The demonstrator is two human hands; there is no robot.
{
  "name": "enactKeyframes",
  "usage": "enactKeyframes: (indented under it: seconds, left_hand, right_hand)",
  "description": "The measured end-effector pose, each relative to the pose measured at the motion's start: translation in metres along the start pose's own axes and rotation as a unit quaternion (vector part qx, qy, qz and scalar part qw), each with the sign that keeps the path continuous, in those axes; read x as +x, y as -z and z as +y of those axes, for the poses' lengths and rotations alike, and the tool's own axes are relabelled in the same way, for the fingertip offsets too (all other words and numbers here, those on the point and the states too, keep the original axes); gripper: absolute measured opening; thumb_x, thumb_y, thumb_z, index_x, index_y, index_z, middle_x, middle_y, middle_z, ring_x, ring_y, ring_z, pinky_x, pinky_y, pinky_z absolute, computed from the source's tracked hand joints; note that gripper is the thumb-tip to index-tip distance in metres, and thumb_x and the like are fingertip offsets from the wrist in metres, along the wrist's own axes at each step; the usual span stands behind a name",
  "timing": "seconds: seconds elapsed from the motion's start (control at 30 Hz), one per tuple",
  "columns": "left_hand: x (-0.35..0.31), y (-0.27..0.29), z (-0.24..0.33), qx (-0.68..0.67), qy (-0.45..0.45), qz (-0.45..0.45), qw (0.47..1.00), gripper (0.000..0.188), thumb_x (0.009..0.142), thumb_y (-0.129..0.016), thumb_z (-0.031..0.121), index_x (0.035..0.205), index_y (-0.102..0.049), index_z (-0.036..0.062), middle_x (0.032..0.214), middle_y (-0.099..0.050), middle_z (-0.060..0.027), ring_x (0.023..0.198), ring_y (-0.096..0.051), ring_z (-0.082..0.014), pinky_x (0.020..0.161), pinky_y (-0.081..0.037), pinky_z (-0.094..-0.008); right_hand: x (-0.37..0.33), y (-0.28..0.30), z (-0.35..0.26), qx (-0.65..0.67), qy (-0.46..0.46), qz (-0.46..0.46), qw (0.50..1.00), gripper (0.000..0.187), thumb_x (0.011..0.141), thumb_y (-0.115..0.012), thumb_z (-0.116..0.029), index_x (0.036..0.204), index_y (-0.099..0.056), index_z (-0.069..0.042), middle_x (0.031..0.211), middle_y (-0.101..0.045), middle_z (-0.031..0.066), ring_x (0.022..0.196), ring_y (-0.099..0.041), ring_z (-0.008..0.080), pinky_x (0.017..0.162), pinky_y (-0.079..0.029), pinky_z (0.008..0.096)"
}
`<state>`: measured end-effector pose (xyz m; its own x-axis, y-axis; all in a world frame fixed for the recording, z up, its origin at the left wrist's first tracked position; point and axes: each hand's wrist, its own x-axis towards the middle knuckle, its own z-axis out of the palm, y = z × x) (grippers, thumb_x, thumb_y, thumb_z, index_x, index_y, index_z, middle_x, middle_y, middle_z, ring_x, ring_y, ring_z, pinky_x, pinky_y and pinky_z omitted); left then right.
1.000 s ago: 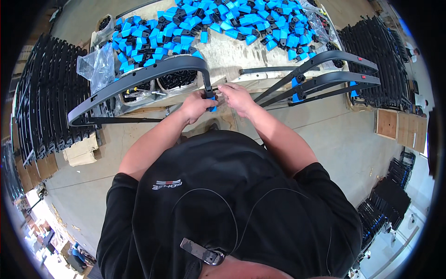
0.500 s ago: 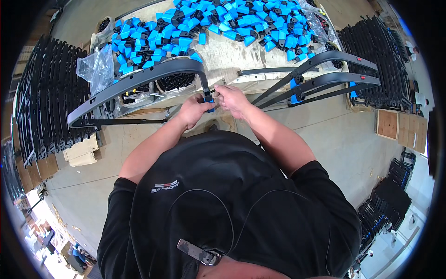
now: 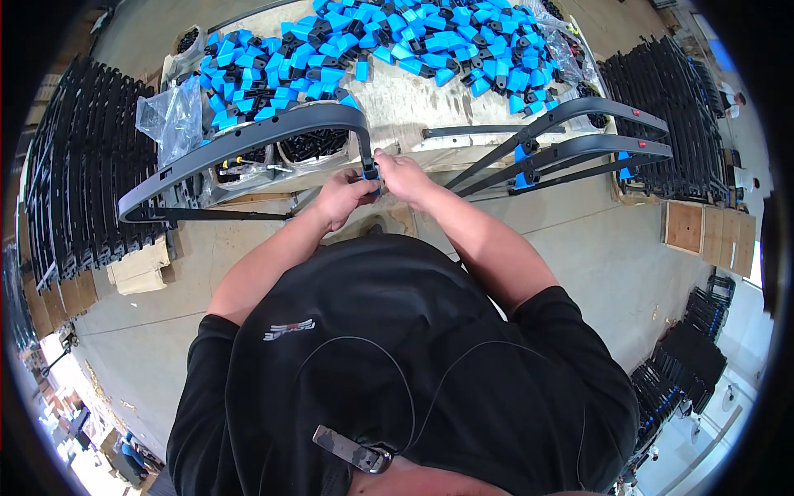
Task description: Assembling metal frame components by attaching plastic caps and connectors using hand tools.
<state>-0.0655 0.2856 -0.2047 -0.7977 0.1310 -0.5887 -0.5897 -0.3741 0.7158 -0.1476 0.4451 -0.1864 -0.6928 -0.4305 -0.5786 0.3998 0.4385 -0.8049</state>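
My left hand [image 3: 341, 200] is closed around a small blue and black plastic fitting [image 3: 370, 175] at the end of a dark grey curved tube frame [image 3: 248, 135]. The frame arches out to the left, over the near table edge. My right hand [image 3: 403, 178] is at the fitting's right side, thumb and fingers pinched together against it. Whatever lies between those fingertips is too small and hidden to make out. Two similar curved frames [image 3: 579, 149] with blue fittings [image 3: 523, 165] lean at the table's right side.
Many blue and black fittings [image 3: 430, 41] are heaped on the table [image 3: 413, 95]. Bags of small black parts [image 3: 313, 145] and a clear plastic bag [image 3: 171, 122] sit along its near left edge. Stacked black frames stand left [image 3: 91, 165] and right [image 3: 666, 116]. A wooden box [image 3: 686, 225] is at right.
My right hand has moved slightly left and closer to the fitting. The left hand keeps its hold. The whole view has shifted a little.
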Motion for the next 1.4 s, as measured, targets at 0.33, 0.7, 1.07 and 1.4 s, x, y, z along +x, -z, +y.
enactKeyframes:
  seconds: [0.33,0.7,1.07,1.4]
  left_hand:
    - [-0.003,0.002,0.000,-0.025,0.014,0.022,0.999,0.037,0.095,-0.069,0.012,0.124,-0.055,-0.0068,0.112,-0.065,-0.0126,0.094,-0.067,-0.0208,0.084,-0.058,-0.0340]
    - [-0.006,0.002,0.001,-0.043,0.018,0.005,0.999,0.036,0.093,-0.070,0.010,0.121,-0.056,-0.0078,0.106,-0.066,-0.0129,0.086,-0.067,-0.0214,0.079,-0.057,-0.0337]
    - [-0.053,-0.013,0.033,0.394,-0.193,0.099,0.893,0.035,0.083,-0.077,0.023,0.110,-0.068,0.0030,0.101,-0.068,-0.0118,0.090,-0.067,-0.0253,0.081,-0.054,-0.0374]
    - [-0.058,-0.026,0.045,0.593,-0.385,0.018,0.707,0.021,0.073,-0.080,0.016,0.091,-0.074,0.0079,0.098,-0.063,-0.0079,0.099,-0.057,-0.0305,0.091,-0.047,-0.0422]
  right_hand:
    - [0.024,-0.002,0.010,-0.071,-0.013,-0.017,0.997,0.075,0.103,-0.037,-0.055,0.105,-0.069,0.012,0.106,-0.070,0.0326,0.104,-0.068,0.0411,0.093,-0.048,0.0457]
    - [0.025,-0.007,0.023,0.076,0.075,0.019,0.994,0.062,0.106,-0.040,-0.050,0.071,-0.058,-0.002,0.066,-0.053,0.0073,0.066,-0.051,0.0190,0.064,-0.042,0.0399]
    - [-0.047,0.016,0.003,0.521,-0.101,-0.214,0.820,0.061,0.101,-0.045,-0.060,0.104,-0.064,-0.002,0.099,-0.069,0.0174,0.092,-0.066,0.0329,0.084,-0.052,0.0466]
    - [-0.039,-0.008,0.016,0.550,-0.058,-0.161,0.818,0.052,0.101,-0.052,-0.055,0.096,-0.067,-0.005,0.095,-0.069,0.0127,0.089,-0.065,0.0282,0.080,-0.051,0.0419]
